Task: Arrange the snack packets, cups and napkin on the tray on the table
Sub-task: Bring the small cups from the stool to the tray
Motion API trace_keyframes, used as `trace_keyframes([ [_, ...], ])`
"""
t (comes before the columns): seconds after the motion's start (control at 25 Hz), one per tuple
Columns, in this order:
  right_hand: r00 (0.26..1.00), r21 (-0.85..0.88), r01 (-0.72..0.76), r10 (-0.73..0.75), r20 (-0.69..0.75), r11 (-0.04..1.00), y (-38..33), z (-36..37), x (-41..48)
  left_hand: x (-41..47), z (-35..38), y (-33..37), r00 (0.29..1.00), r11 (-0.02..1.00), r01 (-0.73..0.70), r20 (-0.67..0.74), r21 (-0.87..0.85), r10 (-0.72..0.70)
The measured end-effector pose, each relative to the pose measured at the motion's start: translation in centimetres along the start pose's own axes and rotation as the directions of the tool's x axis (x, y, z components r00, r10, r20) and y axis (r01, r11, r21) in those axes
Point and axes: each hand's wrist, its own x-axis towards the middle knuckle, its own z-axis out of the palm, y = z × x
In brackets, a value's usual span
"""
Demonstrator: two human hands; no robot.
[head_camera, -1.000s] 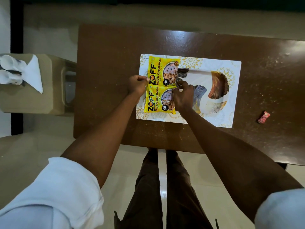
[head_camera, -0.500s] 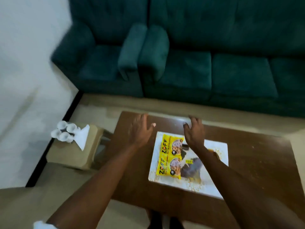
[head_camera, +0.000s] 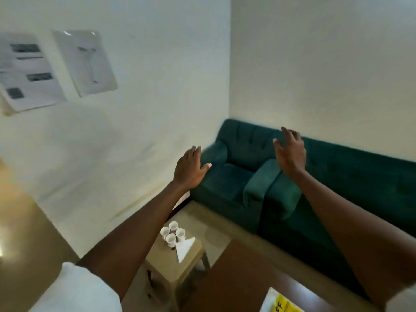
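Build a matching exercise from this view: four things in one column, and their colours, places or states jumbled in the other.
Things:
1. cups
2. snack packet
3. sofa
4. left hand

Descriptions:
A. yellow, on the tray
B. dark green
C. white, four together on the stool
D. raised, fingers straight, holding nothing

Pairs: 1-C, 2-A, 3-B, 4-D

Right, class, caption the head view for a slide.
Left hand and right hand open and empty; four white cups and napkin sit on the stool.
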Motion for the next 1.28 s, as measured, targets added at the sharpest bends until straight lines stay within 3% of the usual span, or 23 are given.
trace_keyframes([
  [0.2, 0.965, -0.034, 0.262, -0.262, 0.022, 0.964, -14.8, 2.5, 2.8, 1.2, -9.3, -7.5, 0.998, 0.994, 0.033, -0.052, 0.103, -0.028],
  [0.4, 0.951, -0.04, 0.304, -0.302, 0.063, 0.952, -24.6, 9.2, 1.6, 2.2, -15.5, -15.7, 0.993, 0.986, 0.077, -0.094, 0.145, -0.064],
  [0.6, 0.935, -0.056, 0.33, -0.317, 0.16, 0.942, -27.5, 18.4, 0.2, 3.9, -13.5, -23.4, 0.985, 0.986, 0.142, -0.109, 0.085, -0.132],
  [0.96, 0.912, -0.034, 0.227, -0.201, 0.358, 0.973, -21.1, 36.7, 4.4, 10.5, -1.2, -32.3, 0.962, 0.959, 0.272, -0.005, 0.078, -0.272],
  [1.16, 0.814, -0.047, 0.157, -0.102, 0.572, 0.987, -12.4, 49.2, 0.7, 8.6, 13.0, -36.3, 0.899, 0.916, 0.4, 0.177, 0.038, -0.4],
  [1.28, 0.69, -0.1, 0.117, -0.008, 0.724, 0.988, -5.6, 56.6, -5.1, 4.3, 23.3, -38.1, 0.811, 0.878, 0.474, 0.358, 0.064, -0.463],
])
